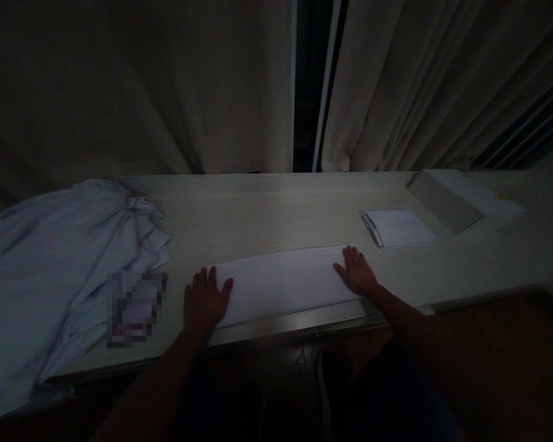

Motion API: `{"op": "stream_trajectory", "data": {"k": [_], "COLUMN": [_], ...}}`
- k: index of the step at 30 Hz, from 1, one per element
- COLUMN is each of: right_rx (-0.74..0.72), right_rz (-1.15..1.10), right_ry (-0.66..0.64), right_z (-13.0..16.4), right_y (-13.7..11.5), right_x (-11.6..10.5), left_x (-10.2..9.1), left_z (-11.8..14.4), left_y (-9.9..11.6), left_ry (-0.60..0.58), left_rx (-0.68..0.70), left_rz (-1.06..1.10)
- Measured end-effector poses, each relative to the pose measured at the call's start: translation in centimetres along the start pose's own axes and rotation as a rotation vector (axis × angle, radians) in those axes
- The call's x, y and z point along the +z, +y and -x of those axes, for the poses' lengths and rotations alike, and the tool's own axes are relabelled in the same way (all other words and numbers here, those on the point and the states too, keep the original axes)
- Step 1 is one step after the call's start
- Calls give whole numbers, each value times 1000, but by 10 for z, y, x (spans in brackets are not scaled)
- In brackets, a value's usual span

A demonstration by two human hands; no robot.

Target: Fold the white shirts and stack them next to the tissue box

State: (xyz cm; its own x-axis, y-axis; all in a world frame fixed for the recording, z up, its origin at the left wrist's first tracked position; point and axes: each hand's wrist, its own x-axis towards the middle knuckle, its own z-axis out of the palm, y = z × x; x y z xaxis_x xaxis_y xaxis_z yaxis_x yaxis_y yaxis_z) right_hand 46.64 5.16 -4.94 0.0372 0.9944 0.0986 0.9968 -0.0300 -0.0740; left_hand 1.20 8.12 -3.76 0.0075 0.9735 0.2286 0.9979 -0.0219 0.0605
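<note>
A white cloth (283,282), folded into a long narrow strip, lies along the front edge of a pale wooden table (267,212). My left hand (205,301) rests flat on the strip's left end, fingers spread. My right hand (356,271) lies flat on its right end, fingers apart. Neither hand grips anything. The room is dim.
A heap of loose white cloth (50,264) covers the table's left end and hangs over the edge. A small folded white cloth (399,228) sits behind my right hand, with a flat grey box-like thing (447,199) beyond it. Curtains (166,86) hang behind the table.
</note>
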Motion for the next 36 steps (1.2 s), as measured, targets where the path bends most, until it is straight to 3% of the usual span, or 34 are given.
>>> {"op": "stream_trajectory", "data": {"k": [13, 36], "right_rx": [34, 21], "right_rz": [-7, -22], "right_ry": [-4, 21], "right_z": [1, 0], "right_y": [-2, 1], "right_x": [-2, 2], "left_x": [9, -2], "left_z": [-5, 0], "left_y": [-6, -1], "left_ry": [-21, 27], "left_rx": [2, 10], "left_rz": [-9, -30]}}
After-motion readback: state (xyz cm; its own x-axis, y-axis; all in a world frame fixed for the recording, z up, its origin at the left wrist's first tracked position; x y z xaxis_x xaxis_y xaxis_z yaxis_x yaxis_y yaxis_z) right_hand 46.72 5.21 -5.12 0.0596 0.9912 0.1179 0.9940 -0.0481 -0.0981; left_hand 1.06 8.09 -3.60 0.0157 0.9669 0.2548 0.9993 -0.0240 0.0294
